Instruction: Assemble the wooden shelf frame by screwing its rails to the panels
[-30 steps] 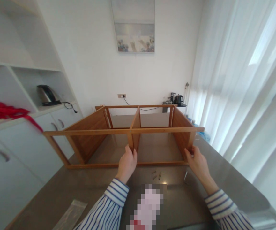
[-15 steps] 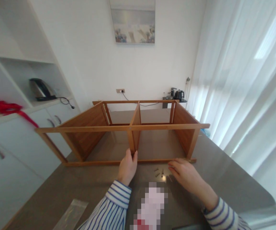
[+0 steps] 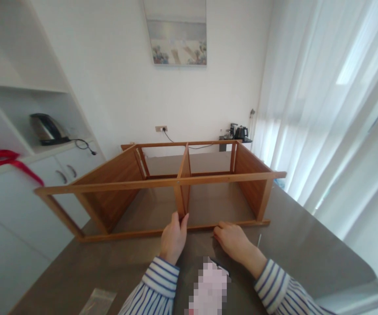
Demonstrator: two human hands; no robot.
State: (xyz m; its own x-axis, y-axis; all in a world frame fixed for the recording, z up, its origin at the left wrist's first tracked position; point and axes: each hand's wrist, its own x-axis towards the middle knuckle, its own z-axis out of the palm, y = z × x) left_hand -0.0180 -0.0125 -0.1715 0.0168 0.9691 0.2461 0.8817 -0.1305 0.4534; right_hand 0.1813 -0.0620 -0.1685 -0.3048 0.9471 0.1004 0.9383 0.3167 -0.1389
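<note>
A brown wooden frame with a middle divider lies on the grey table. My left hand rests at the foot of the divider, fingers held together against the wood. My right hand lies knuckles-up on the table just in front of the frame's lower front rail, fingers curled down over the spot where small screws lay. What its fingers hold is hidden. Both sleeves are blue and white striped.
A thin metal tool lies on the table right of my right hand. A clear plastic bag lies near the front left edge. White cabinets with a kettle stand left. Curtains hang right.
My right hand left the frame's right post, moved left and down onto the table, and now covers the small screws. The left hand stayed at the divider. The view shifted slightly.
</note>
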